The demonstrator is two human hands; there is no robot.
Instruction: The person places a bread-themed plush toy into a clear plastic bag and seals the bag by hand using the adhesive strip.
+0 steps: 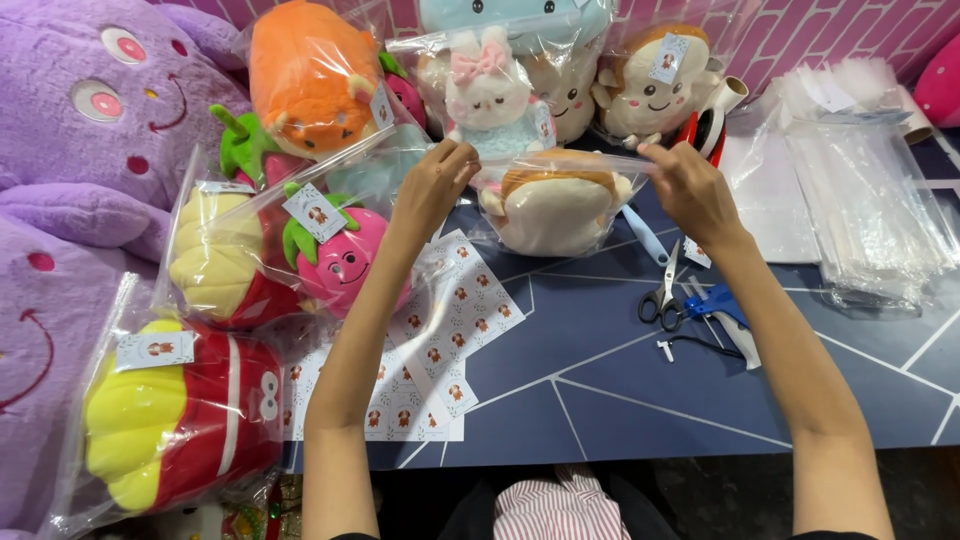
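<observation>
My left hand (432, 185) and right hand (688, 185) each pinch one end of a clear bag (556, 203) holding a cream plush, upright on the table (640, 400) past the scissors (660, 297); its mouth looks shut, perhaps.

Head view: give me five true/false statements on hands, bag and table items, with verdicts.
1. Both hands hold the top edge of the clear bag with a cream and brown plush inside. True: left hand and right hand pinch its two ends.
2. The scissors are in the right hand. False: they lie on the table.
3. Sticker sheets lie under the left forearm. True.
4. The pink strawberry plush is unbagged. False: it sits in a clear bag.
5. A stack of empty clear bags lies on the right. True.
</observation>
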